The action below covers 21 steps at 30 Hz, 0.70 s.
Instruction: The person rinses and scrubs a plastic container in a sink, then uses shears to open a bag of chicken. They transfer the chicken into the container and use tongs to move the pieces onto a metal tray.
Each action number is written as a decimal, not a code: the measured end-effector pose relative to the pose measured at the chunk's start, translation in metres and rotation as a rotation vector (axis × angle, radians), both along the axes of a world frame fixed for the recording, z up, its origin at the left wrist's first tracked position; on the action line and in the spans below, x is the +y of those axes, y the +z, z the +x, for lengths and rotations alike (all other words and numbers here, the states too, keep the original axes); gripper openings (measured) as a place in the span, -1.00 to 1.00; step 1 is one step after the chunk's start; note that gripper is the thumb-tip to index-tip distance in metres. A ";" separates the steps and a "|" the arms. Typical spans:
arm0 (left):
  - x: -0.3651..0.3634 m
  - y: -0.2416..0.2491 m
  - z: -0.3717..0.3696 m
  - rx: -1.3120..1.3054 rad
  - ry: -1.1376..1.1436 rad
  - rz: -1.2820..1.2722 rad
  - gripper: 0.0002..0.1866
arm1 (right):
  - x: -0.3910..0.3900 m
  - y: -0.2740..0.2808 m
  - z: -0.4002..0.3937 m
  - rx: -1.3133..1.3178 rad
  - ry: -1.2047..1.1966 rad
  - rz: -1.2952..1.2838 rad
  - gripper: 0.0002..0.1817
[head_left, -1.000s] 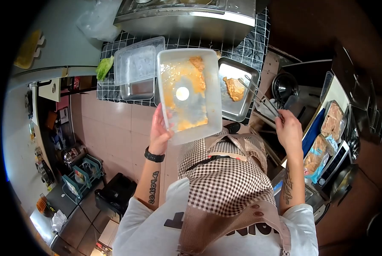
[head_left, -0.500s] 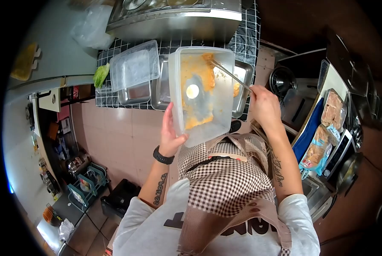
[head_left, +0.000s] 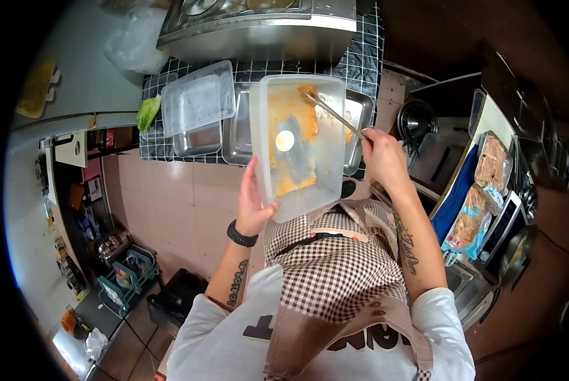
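Observation:
My left hand (head_left: 254, 202) grips the left side of a translucent plastic container (head_left: 330, 152), tilted so that its inside faces me. Orange sauce smears its bottom around a round white patch. My right hand (head_left: 384, 155) is closed on a long, slim metal utensil (head_left: 338, 115); whether it has one shaft or two I cannot make out. Its tip meets an orange clump (head_left: 307, 93) near the container's far edge. Behind the container, a metal tray (head_left: 359, 108) on the right holds some orange food. Another metal tray (head_left: 236, 143) is partly hidden on the left.
A clear plastic lid (head_left: 199, 95) lies over a third metal tray (head_left: 199, 143) on the checked tablecloth (head_left: 367, 47). Green leaves (head_left: 148, 113) lie at the left edge. A steel appliance (head_left: 259, 41) stands behind. Packaged bread (head_left: 470, 219) and pans are on the right.
The container sits slightly lower in view. My right hand and the utensil have shifted a little left, with the tip still at the orange clump.

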State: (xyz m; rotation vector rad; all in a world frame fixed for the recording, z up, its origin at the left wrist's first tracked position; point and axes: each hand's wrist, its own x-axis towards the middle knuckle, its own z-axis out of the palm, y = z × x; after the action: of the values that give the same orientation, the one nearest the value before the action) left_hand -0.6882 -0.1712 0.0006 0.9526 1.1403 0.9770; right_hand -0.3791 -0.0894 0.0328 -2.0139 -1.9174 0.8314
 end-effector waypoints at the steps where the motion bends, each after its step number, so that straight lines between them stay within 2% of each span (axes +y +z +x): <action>1: -0.001 0.001 -0.001 0.010 0.010 0.004 0.11 | 0.001 0.000 0.001 0.051 0.004 -0.033 -0.78; 4: -0.005 -0.001 -0.004 0.085 0.029 0.035 0.10 | -0.010 0.007 0.000 0.015 0.063 0.115 -0.84; 8: -0.003 -0.004 0.004 0.244 0.024 0.094 0.09 | -0.009 0.017 -0.009 -0.297 0.085 0.149 -0.92; 11: -0.005 -0.003 0.008 0.286 0.016 0.112 0.08 | 0.001 0.014 -0.014 -0.400 0.157 0.215 -0.94; 14: -0.006 0.000 0.006 0.299 0.020 0.109 0.08 | 0.007 0.012 -0.005 -0.399 0.205 0.164 -0.93; 17: -0.007 0.003 0.003 0.307 0.027 0.128 0.08 | 0.007 0.008 0.007 -0.284 0.205 0.098 -0.87; 20: -0.004 0.003 0.000 0.325 0.033 0.148 0.09 | 0.002 0.004 0.019 -0.085 0.161 0.007 -0.76; 21: -0.003 0.003 -0.001 0.335 0.036 0.152 0.09 | 0.002 0.013 0.021 0.028 0.080 -0.165 -0.72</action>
State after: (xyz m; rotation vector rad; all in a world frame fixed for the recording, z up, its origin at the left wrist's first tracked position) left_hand -0.6893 -0.1743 0.0039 1.2552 1.3789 0.9660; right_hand -0.3579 -0.0874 0.0457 -2.0151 -1.9841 1.0641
